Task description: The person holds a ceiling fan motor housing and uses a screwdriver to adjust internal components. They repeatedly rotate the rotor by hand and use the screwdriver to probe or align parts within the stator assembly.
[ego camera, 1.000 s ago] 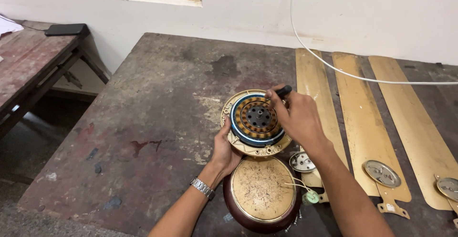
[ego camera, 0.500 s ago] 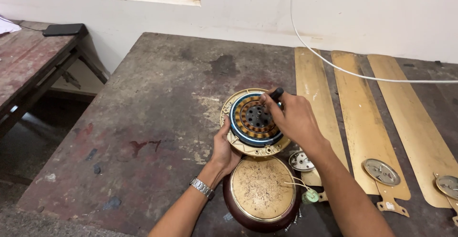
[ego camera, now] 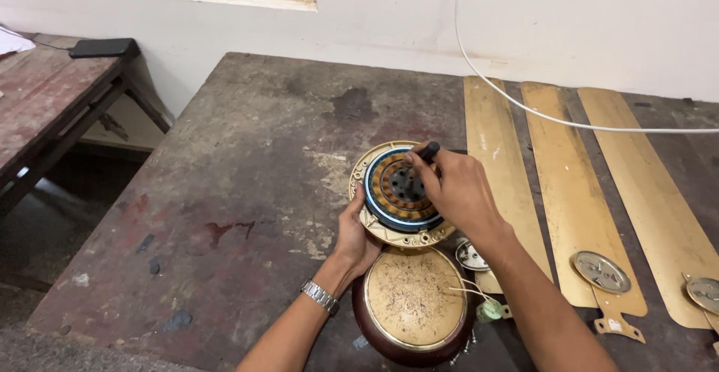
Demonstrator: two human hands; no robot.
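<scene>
Barely anything's shifted: left hand [ego camera: 358, 236] still cups the fan motor [ego camera: 401, 192] steady while right hand [ego camera: 455, 189] pinches what's probably a screwdriver [ego camera: 427, 151] into it.

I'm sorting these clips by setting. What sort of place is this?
Probably a small fan repair workshop: a worn, stained workbench, three detached gold fan blades laid side by side, and an opened fan motor steadied by the left hand.
</scene>
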